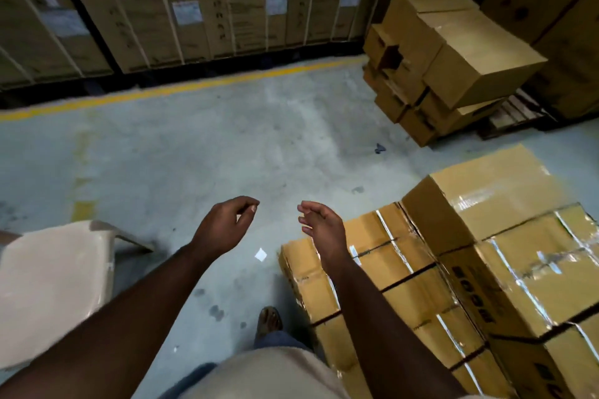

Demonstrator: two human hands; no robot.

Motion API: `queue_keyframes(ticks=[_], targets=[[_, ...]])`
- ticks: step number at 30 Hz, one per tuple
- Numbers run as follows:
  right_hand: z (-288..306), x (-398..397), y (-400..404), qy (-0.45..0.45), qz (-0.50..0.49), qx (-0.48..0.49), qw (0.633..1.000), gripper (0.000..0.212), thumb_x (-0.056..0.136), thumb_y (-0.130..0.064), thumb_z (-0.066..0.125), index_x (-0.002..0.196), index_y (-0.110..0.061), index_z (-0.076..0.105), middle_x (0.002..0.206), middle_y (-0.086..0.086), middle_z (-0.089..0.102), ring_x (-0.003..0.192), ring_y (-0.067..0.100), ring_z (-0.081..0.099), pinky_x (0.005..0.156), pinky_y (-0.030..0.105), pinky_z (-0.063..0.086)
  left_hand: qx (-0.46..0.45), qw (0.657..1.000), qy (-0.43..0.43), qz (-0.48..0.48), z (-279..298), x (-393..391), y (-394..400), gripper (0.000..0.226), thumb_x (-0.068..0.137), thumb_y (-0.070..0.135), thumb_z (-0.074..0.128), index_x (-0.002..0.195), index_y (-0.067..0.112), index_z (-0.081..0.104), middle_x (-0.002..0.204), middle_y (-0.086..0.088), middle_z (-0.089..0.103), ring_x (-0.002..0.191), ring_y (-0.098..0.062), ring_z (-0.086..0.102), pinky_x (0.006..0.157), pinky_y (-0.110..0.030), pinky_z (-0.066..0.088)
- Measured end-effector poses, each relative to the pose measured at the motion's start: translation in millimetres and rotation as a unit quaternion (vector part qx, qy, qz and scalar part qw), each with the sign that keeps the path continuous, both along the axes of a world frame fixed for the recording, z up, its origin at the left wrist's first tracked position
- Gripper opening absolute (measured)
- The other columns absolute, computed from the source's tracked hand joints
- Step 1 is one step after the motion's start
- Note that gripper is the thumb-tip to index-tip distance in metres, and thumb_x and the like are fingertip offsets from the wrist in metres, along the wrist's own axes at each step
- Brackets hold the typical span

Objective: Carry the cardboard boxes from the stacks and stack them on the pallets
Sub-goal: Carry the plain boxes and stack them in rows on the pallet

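Both hands were empty, fingers loosely curled: the left hand (227, 223) over bare floor (201, 146), the right hand (319, 225) nearer the taped cardboard boxes (453, 269), stacked to its right. The pallet (515, 113), partly loaded, lay ahead-right across open floor.

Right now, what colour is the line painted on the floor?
Yellow; the floor line shows best in the head view.

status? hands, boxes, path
Left hand and right hand empty, fingers loosely curled. Taped box stack close right. Pallet boxes ahead right. Floor between open.
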State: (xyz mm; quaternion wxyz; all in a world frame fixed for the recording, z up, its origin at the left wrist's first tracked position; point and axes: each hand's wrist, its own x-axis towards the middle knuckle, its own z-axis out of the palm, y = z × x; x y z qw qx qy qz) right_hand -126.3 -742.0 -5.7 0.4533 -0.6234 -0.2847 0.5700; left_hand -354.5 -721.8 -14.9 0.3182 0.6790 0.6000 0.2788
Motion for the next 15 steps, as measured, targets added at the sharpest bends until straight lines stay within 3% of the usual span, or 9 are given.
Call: queue_keyframes(ticks=[7, 15], targets=[[16.1, -22.6, 166.9, 0.005, -0.009, 0.009, 1.000, 0.022, 0.098, -0.002, 0.061, 0.102, -0.020, 0.074, 0.106, 0.004, 0.078, 0.091, 0.018, 0.069, 0.084, 0.032, 0.051, -0.003, 1.000, -0.012, 0.007, -0.8, -23.2, 169.1, 0.016, 0.102, 0.019, 0.064, 0.112, 0.019, 0.076, 0.106, 0.011, 0.077, 0.096, -0.007, 0.071, 0.090, -0.031, 0.055], [-7.7, -68.0, 382.3, -0.019, -0.051, 0.001, 0.999, 0.021, 0.097, -0.007, 0.063, 0.104, -0.022, 0.076, 0.113, 0.009, 0.077, 0.091, 0.015, 0.071, 0.083, 0.031, 0.053, -0.042, 0.999, -0.019, -0.022, -19.1, -64.7, 405.5, 0.019, 0.102, 0.022, 0.063, 0.116, 0.019, 0.075, 0.104, 0.009, 0.076, 0.092, -0.009, 0.069, 0.086, -0.026, 0.052]])
